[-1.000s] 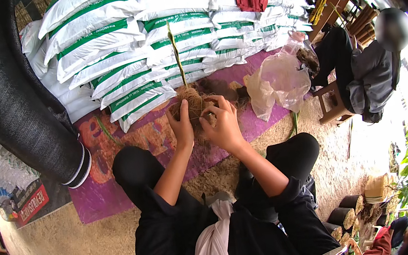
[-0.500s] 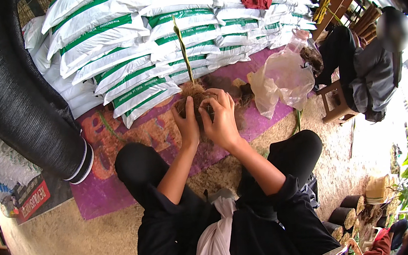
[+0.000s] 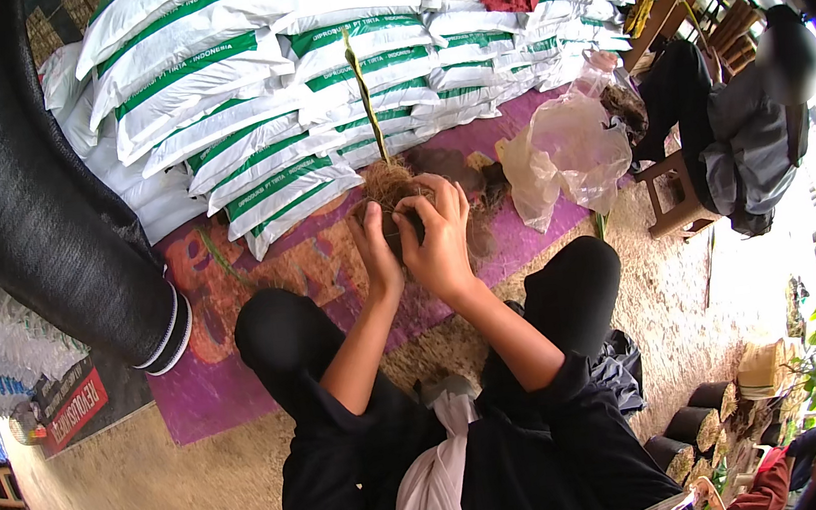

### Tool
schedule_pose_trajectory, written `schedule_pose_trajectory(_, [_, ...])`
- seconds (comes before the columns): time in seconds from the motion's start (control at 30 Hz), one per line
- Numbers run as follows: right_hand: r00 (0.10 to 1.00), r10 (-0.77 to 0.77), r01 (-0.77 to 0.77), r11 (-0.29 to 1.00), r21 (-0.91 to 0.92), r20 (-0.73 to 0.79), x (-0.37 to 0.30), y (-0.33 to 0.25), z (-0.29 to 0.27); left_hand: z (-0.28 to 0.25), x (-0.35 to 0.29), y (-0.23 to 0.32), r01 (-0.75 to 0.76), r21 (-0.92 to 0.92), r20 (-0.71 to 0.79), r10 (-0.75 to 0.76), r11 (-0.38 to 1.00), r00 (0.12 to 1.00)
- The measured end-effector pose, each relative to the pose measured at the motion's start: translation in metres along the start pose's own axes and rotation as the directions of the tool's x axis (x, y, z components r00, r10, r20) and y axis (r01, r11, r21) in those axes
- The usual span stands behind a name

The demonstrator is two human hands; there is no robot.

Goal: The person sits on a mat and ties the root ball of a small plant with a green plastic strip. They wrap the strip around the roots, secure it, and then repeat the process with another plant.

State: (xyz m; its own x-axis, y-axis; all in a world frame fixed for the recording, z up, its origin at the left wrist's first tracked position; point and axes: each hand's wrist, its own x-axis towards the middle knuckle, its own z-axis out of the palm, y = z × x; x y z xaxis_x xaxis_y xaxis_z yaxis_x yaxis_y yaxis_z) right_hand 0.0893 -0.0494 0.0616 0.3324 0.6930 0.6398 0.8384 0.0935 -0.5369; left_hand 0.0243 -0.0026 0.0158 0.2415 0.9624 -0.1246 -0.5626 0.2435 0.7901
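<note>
Between my hands sits a brown, hairy fibre ball (image 3: 386,183), with a thin green-and-yellow plant stem (image 3: 365,94) standing up from its top. My left hand (image 3: 380,255) cups the near left side of the ball, thumb up. On the right side, my right hand (image 3: 440,243) presses against it with curled fingers. Both hands hide much of the ball's lower part. Beneath it lies a purple printed sheet (image 3: 206,404) with dark crumbs scattered on it. A crumpled clear plastic bag (image 3: 563,159) rests to the right of my hands.
White-and-green sacks (image 3: 286,196) are stacked high behind the ball. A large black roll (image 3: 35,207) stands at the left. Further right, another person (image 3: 752,140) sits on a brown stool (image 3: 675,196). Black planting bags (image 3: 692,429) lie at lower right. My knees flank my forearms.
My left thumb and fingers have shifted slightly down along the ball. My right knee has moved inward a little. Both hands stay around the ball.
</note>
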Motion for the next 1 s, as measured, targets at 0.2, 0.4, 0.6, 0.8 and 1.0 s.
schedule_pose_trajectory(0.2, [0.997,0.071,-0.07,0.993,0.094,-0.008,0.002,0.003,0.0,-0.009,0.003,-0.003,-0.053,0.325,-0.08,0.083,0.944,0.993])
schedule_pose_trajectory(0.4, [0.988,0.07,-0.107,0.953,0.285,0.135,0.028,0.002,-0.02,-0.013,0.014,0.008,-0.063,0.235,-0.055,0.078,0.97,0.995])
schedule_pose_trajectory(0.6, [0.983,0.167,-0.184,0.897,0.401,0.077,0.038,0.024,-0.032,0.0,0.013,0.025,0.011,0.195,-0.155,0.02,0.981,0.988])
schedule_pose_trajectory(0.8, [0.941,0.312,-0.333,0.795,0.507,0.128,0.025,0.035,-0.037,0.0,0.019,0.015,0.003,0.218,-0.168,0.034,0.976,0.985])
schedule_pose_trajectory(1.0, [0.936,0.337,-0.334,0.76,0.557,0.1,0.024,0.032,-0.057,-0.023,0.027,0.01,0.02,0.175,0.023,-0.025,0.984,0.999])
